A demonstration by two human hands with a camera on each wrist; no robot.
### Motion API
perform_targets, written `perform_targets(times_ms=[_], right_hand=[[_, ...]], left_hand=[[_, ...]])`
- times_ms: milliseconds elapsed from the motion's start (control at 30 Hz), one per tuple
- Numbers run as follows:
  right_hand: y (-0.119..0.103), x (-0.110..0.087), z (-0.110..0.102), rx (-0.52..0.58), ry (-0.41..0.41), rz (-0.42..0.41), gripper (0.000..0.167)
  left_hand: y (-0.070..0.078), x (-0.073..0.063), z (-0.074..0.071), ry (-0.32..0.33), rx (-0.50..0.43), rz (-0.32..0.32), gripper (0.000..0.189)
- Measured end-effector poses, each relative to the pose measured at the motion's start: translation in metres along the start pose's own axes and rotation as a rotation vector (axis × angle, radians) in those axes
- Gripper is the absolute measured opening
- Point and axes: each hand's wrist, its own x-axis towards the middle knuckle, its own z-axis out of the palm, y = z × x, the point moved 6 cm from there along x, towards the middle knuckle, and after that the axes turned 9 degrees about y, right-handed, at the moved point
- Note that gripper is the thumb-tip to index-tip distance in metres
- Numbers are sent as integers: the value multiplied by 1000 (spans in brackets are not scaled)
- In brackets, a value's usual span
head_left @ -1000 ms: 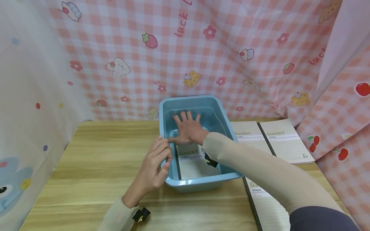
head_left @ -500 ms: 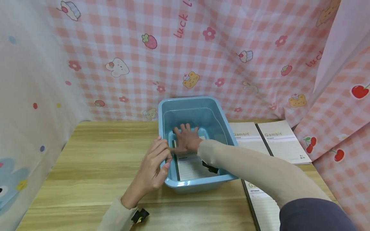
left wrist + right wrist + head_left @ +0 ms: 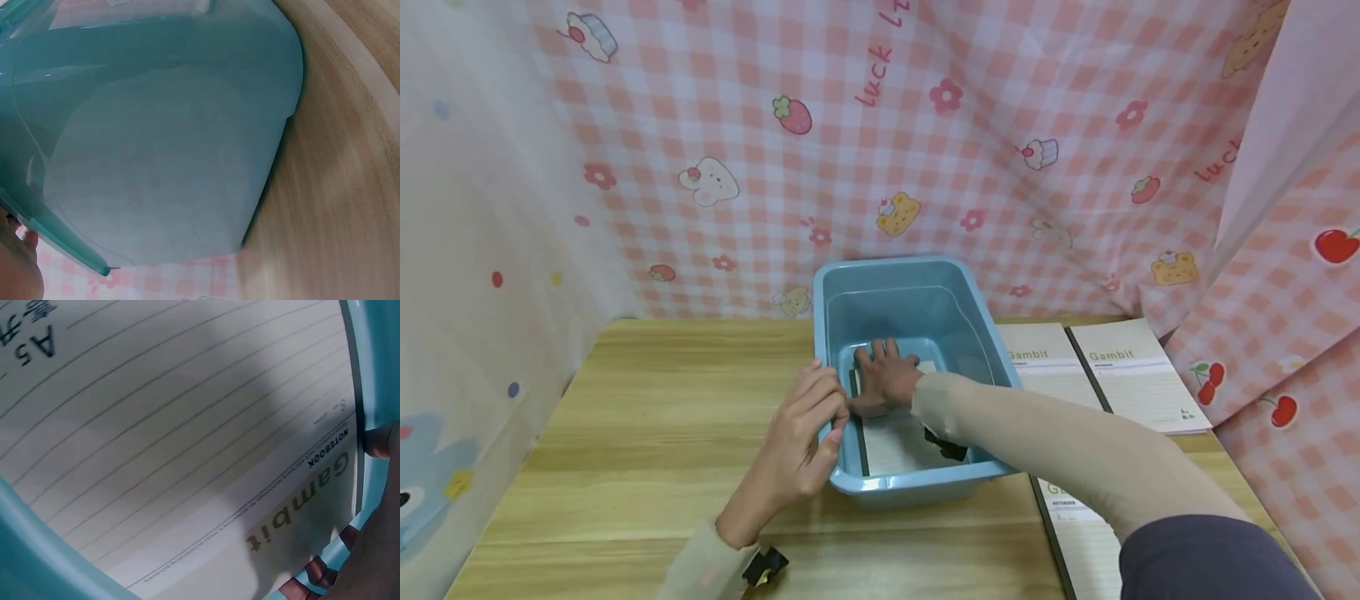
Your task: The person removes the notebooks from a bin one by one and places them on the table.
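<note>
A light blue plastic basin (image 3: 917, 479) stands on the wooden table. My left hand (image 3: 801, 437) grips its left rim, the fingers curled over the edge; the left wrist view shows mostly the basin's outer wall (image 3: 156, 156). Down inside the basin lies a lined-cover "Gambit" notebook (image 3: 891, 450) with a dark spine. Over its top end my right hand (image 3: 883, 383) spreads its fingers. In the right wrist view the thumb (image 3: 378, 442) is right at the notebook's spine edge, and the fingertips reach past its top edge. The right palm's contact with the cover is hidden.
Right of the basin lie more Gambit notebooks: one (image 3: 1048, 367) partly behind the basin rim, one (image 3: 1138, 375) beside it, and one (image 3: 1101, 550) nearer the front, partly under my right sleeve. Checked pink cloth (image 3: 737, 208) hangs behind the table.
My right hand has gone down deeper into the basin, from above the notebook to close over its top end. The left hand has kept its hold on the rim.
</note>
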Motion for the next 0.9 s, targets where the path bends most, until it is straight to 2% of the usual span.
perform_targets(times_ms=[267,533,700,900], right_hand=[[0,-2,-9,0,-6,18,80],[2,-5,-10,37,-19,25,85],[1,-6,-11,24,-18,-12,82],[-2,-1,-23,4,23,-103,68]], left_hand=[[0,-1,-1,-1,1,-19,9],[2,0,0,12,7,5,9],[3,0,2,12,2,15,11],[3,-1,2,13,4,18,12]])
